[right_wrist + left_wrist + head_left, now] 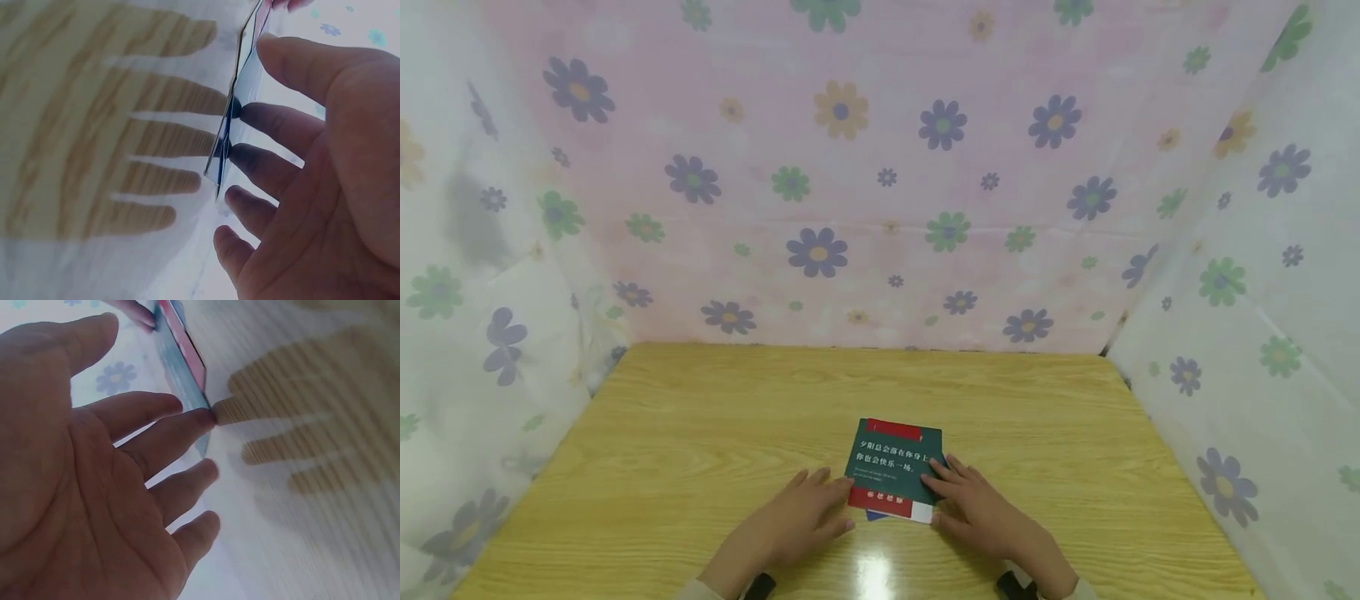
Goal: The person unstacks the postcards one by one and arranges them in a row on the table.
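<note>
A small loose stack of cards or thin booklets lies on the wooden table. On top is a green card (887, 479) with white Chinese writing and a red band along its far edge. Below it a red piece (882, 502) with a white corner sticks out at the near side, and a bit of blue (875, 516) shows under that. My left hand (803, 515) is at the stack's left edge, fingers spread, a fingertip touching it in the left wrist view. My right hand (983, 510) has fingertips against the right edge, its fingers fairly straight. Neither hand grips the stack.
The yellowish wood-grain table (722, 408) stretches to a flower-patterned cloth (887, 204) at the back. Similar cloth hangs on the left (452, 350) and right (1247, 408). Dark bands (1017, 586) sit at the wrists.
</note>
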### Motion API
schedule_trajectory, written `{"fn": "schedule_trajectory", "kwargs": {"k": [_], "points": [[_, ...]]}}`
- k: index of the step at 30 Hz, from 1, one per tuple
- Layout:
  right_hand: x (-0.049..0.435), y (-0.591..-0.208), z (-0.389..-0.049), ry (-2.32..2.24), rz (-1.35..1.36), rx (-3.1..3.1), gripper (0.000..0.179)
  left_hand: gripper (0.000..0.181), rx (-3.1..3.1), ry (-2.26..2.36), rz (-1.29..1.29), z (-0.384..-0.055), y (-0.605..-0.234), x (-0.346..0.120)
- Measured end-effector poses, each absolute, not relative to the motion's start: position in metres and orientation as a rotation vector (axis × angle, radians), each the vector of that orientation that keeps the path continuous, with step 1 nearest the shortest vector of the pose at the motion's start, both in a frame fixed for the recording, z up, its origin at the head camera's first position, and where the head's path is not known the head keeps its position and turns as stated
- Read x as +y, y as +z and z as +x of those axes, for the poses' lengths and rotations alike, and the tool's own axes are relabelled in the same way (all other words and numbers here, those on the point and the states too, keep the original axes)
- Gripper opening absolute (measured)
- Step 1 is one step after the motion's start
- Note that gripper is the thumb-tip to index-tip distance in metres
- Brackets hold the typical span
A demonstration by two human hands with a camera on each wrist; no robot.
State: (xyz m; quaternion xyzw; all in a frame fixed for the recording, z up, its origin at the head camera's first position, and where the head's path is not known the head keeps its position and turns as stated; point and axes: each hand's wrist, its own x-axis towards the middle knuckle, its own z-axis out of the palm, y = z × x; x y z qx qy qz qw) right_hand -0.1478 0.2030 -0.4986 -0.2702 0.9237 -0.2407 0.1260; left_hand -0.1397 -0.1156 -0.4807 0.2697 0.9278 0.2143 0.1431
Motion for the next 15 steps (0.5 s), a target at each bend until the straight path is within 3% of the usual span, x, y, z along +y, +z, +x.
{"fn": "schedule_trajectory", "kwargs": {"k": [8, 15], "points": [[0.210, -0.497, -0.149, -0.737, -0.730, 2.715, 0.070, 0.054, 2.708, 0.527, 0.849, -0.130, -0.477, -0.112], [0.215, -0.498, -0.159, -0.757, -0.682, 2.752, 0.082, 0.046, 2.832, 0.478, 0.954, -0.143, -0.477, -0.116]]}}
